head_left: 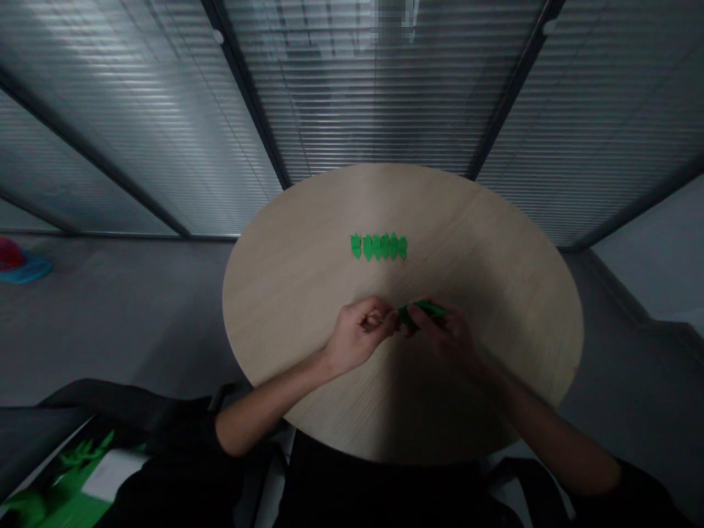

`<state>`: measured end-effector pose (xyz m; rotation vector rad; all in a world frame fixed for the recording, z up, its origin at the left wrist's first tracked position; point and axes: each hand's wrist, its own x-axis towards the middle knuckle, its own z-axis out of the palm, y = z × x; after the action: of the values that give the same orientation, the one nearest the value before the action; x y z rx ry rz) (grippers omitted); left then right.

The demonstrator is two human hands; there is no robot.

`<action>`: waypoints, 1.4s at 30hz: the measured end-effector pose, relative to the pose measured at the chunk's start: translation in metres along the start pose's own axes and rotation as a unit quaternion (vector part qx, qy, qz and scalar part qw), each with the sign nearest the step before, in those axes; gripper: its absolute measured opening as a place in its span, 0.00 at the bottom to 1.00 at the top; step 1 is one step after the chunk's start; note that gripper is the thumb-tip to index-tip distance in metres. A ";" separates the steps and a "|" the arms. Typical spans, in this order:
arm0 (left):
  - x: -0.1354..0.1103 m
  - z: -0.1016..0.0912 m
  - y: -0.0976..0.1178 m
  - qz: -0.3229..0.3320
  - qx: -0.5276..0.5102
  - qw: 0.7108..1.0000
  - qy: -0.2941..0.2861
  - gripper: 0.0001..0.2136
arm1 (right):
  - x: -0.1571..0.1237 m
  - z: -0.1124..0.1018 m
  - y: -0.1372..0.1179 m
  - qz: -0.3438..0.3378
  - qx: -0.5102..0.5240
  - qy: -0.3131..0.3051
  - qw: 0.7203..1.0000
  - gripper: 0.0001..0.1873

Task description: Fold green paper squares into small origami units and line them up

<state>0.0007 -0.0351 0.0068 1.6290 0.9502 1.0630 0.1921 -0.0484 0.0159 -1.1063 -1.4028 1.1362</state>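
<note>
Over the near middle of the round table, my right hand [454, 334] is closed round a dark green leaf-like piece [433, 308], its thumb lying along the near side. My left hand [355, 334] has curled fingers, with thumb and forefinger pinched at the left tip of the same piece. The fingers cover part of it, and its material is hard to make out. Farther back on the table, several bright green leaf-like pieces [377, 247] lie side by side in a short row. The leftmost one sits slightly apart from the others.
A round wooden table [297, 257] stands close to glass partitions with blinds [374, 110]. At lower left, a container holds green material [74, 495] and a white sheet [114, 474]. A red and blue object [25, 268] lies on the floor at far left.
</note>
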 end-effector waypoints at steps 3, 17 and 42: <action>0.000 0.000 0.001 -0.007 0.008 1.000 0.000 0.15 | 0.001 0.000 -0.002 0.006 0.008 -0.007 1.000 0.22; 0.001 -0.001 0.003 0.005 0.055 0.998 -0.004 0.15 | 0.003 -0.001 0.003 0.051 -0.007 -0.022 0.998 0.17; 0.009 -0.009 0.001 0.238 0.111 0.965 0.009 0.21 | 0.002 -0.007 0.005 -0.035 -0.024 0.020 0.999 0.07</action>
<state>-0.0047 -0.0246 0.0112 2.1040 0.7218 1.3271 0.1991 -0.0447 0.0116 -1.1001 -1.4329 1.0291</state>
